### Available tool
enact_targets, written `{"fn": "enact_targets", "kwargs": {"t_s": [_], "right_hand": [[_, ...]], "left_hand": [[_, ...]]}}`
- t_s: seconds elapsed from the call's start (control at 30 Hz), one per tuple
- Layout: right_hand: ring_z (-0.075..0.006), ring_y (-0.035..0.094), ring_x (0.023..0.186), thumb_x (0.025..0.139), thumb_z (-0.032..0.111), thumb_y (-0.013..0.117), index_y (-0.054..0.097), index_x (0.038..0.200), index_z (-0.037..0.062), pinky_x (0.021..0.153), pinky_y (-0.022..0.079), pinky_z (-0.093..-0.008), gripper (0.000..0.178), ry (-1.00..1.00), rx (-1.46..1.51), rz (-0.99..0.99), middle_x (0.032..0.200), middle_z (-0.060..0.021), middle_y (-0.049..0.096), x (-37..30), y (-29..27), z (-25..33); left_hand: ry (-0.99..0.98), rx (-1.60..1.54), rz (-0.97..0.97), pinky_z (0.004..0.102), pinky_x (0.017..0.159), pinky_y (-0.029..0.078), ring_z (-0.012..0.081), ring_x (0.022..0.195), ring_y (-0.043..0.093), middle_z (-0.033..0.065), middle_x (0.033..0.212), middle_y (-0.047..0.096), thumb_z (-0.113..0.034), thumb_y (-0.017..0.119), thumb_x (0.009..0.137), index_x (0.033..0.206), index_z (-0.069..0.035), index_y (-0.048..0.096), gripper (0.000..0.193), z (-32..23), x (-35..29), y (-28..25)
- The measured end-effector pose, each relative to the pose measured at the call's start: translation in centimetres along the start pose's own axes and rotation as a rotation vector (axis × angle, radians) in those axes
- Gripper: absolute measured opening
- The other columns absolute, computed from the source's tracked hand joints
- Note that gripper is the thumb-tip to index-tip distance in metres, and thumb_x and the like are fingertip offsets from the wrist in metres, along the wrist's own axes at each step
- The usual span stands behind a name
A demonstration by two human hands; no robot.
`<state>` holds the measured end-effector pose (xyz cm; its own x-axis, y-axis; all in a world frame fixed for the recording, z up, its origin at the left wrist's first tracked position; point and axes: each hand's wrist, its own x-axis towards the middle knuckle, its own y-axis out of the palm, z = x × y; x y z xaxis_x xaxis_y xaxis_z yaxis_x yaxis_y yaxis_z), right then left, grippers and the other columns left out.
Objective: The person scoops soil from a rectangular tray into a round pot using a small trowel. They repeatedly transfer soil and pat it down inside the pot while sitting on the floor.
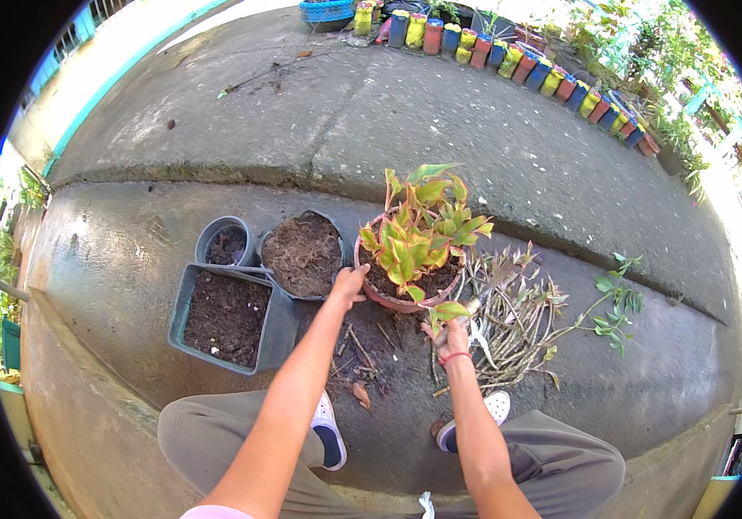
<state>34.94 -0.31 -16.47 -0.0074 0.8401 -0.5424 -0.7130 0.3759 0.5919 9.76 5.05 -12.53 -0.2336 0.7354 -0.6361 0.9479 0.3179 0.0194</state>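
Note:
A reddish-brown round pot (388,301) filled with dark soil holds a leafy plant (423,238) with green leaves edged in pink. My left hand (351,287) is closed on the pot's left rim. Close to the pot's lower right side is my right hand (449,337), dirty with soil and wearing a red band at the wrist. A low leaf (449,311) hangs over its fingers and partly hides them, so its grip cannot be made out. Right beside that hand lies a heap of cut stems (518,333), with a white strip (481,342) among them.
Left of the pot stand a round black pot of fibrous soil (303,255), a small grey pot (225,242) and a square dark pot (274,333). Behind them runs a raised concrete ledge (241,173). Painted bottles (526,67) edge a garden bed at the far right.

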Motion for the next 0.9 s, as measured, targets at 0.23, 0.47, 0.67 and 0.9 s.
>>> {"fn": "enact_targets", "kwargs": {"t_s": [0.23, 0.47, 0.67, 0.9], "right_hand": [[-0.0315, 0.056, 0.098, 0.087, 0.029, 0.056, 0.032, 0.132, 0.023, 0.072, 0.05, -0.0482, 0.052, -0.072, -0.046, -0.033, 0.121, -0.0057, 0.048, 2.3, 3.1, -0.9], [-0.0311, 0.05, 0.102, 0.084, 0.026, 0.06, 0.036, 0.131, 0.0228, 0.077, 0.044, -0.0561, 0.052, 0.048, -0.181, 0.08, 0.127, -0.0009, 0.041, 6.1, 2.6, 3.3], [-0.0305, 0.059, 0.08, 0.085, 0.018, 0.055, 0.036, 0.13, 0.0203, 0.063, 0.049, -0.0483, 0.049, 0.071, -0.305, 0.135, 0.105, -0.0076, 0.055, 10.2, 3.3, 7.1], [-0.0363, 0.055, 0.097, 0.084, 0.007, 0.053, 0.034, 0.13, 0.0148, 0.076, 0.05, -0.0464, 0.051, 0.021, -0.212, 0.053, 0.111, -0.0125, 0.051, 9.6, 2.0, 6.3]], "left_hand": [[0.053, 0.027, 0.095, 0.0457, 0.063, 0.056, 0.031, 0.076, 0.062, 0.0187, 0.092, 0.059, -0.02, 0.054, 0.081, 0.096, 0.013, 0.053, 0.036, 0.3, 1.4, -0.6], [0.073, -0.173, -0.002, 0.0454, 0.071, 0.055, 0.0318, 0.088, 0.06, 0.0219, 0.102, 0.055, -0.016, 0.048, 0.085, 0.106, 0.017, 0.044, 0.039, 3.1, -0.3, 2.2], [0.045, -0.49, -0.262, 0.0443, 0.073, 0.056, 0.03, 0.088, 0.059, 0.0205, 0.101, 0.053, -0.01, 0.051, 0.086, 0.108, 0.013, 0.041, 0.033, 5.1, -1.9, 7.0], [0.055, -0.449, -0.061, 0.0396, 0.073, 0.052, 0.023, 0.078, 0.058, 0.0152, 0.099, 0.054, -0.02, 0.058, 0.085, 0.104, 0.009, 0.046, 0.036, 6.7, -2.9, 6.8]]}}
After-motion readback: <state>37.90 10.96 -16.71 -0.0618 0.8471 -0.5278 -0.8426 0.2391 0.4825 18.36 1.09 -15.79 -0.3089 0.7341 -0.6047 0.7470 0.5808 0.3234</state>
